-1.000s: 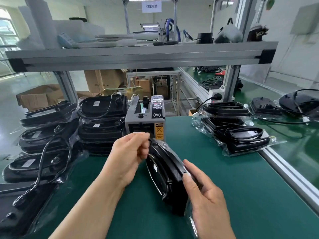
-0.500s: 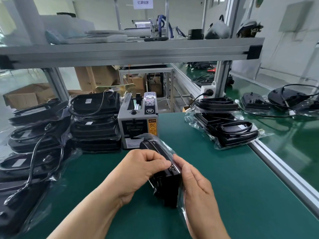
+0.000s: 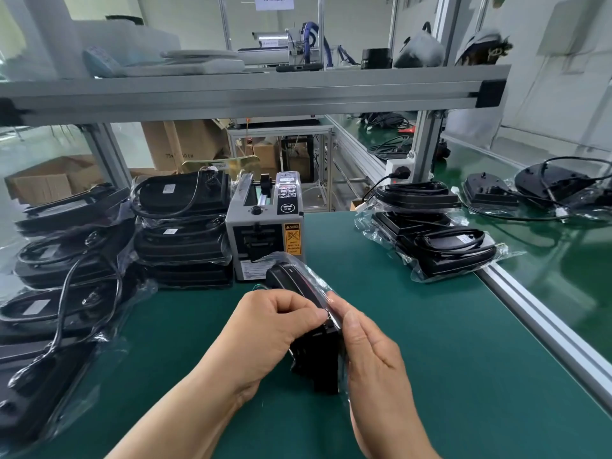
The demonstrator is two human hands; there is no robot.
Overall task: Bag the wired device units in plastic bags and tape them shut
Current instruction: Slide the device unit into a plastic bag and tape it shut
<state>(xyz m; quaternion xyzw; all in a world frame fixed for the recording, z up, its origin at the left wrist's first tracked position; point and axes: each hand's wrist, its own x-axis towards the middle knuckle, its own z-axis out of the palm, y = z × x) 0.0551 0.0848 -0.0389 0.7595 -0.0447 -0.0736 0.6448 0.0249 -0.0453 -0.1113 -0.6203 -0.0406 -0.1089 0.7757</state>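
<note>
Fingers of L hand, R hand pinch bagged unit, same as 0.5s ago

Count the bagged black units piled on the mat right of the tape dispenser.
3. The top unit lies at the back, the middle unit under it, the front unit nearest the camera. Others may be hidden beneath.

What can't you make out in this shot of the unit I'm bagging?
Head view only.
Whether the bagged unit is taped: hidden under left hand and right hand.
Tape dispenser label wording: too small.
Overhead sign: cut by top edge.
Far-left stacked units: cut by left edge.
</note>
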